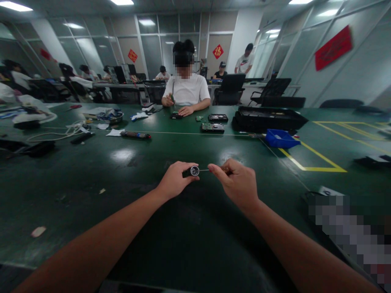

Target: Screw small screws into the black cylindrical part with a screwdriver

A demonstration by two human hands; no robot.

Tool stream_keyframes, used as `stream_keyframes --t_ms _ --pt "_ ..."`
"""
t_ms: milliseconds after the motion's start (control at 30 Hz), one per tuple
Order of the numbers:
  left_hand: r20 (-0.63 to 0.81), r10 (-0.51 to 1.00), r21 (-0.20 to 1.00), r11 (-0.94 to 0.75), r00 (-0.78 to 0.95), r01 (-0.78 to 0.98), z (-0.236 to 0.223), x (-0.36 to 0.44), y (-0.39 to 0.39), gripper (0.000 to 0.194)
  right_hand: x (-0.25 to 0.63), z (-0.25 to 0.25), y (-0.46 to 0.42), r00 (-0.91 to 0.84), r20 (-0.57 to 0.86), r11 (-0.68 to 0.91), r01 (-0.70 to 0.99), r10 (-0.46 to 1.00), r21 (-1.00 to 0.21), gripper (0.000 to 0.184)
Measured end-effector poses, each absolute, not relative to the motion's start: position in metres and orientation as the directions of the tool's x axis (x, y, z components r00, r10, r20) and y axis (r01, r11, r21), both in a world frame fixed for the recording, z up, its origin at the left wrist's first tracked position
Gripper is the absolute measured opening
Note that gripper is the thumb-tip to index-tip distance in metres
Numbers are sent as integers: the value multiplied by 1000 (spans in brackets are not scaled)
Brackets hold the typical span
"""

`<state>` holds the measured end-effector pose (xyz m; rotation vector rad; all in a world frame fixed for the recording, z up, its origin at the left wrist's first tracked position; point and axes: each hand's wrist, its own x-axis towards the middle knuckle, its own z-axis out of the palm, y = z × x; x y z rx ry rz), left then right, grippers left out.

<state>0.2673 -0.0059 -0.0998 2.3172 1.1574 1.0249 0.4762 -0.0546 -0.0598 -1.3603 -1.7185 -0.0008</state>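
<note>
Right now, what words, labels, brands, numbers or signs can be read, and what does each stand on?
"福": red diamond, right of centre.
Left red diamond: too blurred.
Red banner, right: too blurred.
Red paper, far left: too small.
Standing person's shirt: print too small.
Held black cylinder: no readable text.

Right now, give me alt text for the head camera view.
The left hand holds a short black cylinder with a ringed metallic end while the right hand points what looks like a thin screwdriver at it, above a dark green worktable. Opposite sits a person in a white shirt, with two hard drives and a blue bin toward the right.
</note>
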Motion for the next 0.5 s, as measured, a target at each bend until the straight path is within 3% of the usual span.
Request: stream_keyframes --t_ms 200,367,500 --pt "456 790 579 -614 410 537 -103 267 -5 38 474 -60 -56 -99 613 517 651 784 -555 13" --pt "445 791 585 -612 420 532 -103 268 -5 36 474 -58 -61 -173 582 548 617 795 -565 14" --pt "441 794 580 -608 417 542 -103 268 -5 36 472 -59 -61 -56 543 473 573 838 -670 20"
